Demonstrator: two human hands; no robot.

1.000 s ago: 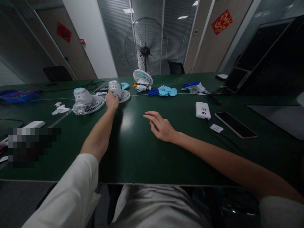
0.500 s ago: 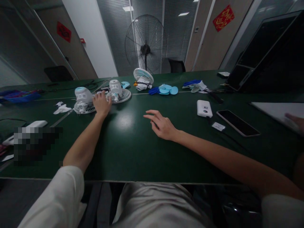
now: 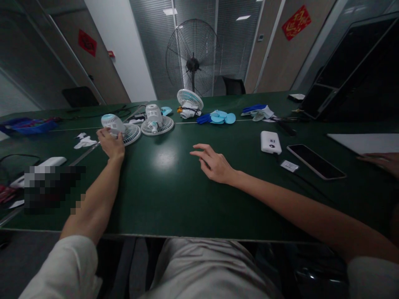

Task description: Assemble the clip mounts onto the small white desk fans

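Note:
My left hand (image 3: pixel 111 144) is at the leftmost small white fan (image 3: pixel 113 122), its fingers curled about the fan's near side and partly hiding it. That fan lies grille down, with its light-blue-topped base leaning up. Just right of it rests a second small fan (image 3: pixel 153 116), also grille down. Farther back, a third small fan (image 3: pixel 189 101) has its grille tilted up and a dark cord around its body. My right hand (image 3: pixel 215 164) hovers over or rests on the green table (image 3: pixel 174 199), fingers apart and holding nothing.
Light-blue fan blades (image 3: pixel 222 117) lie by a blue glove at the back, with more gloves (image 3: pixel 257 111) to their right. A white power bank (image 3: pixel 270 142) and a phone (image 3: pixel 315 162) are at right. Another person's hand (image 3: pixel 382 161) is at far right.
My left hand has moved left from between the two nearer fans onto the leftmost one, whose base now leans more. My right hand stays put. The other person's hand has shifted.

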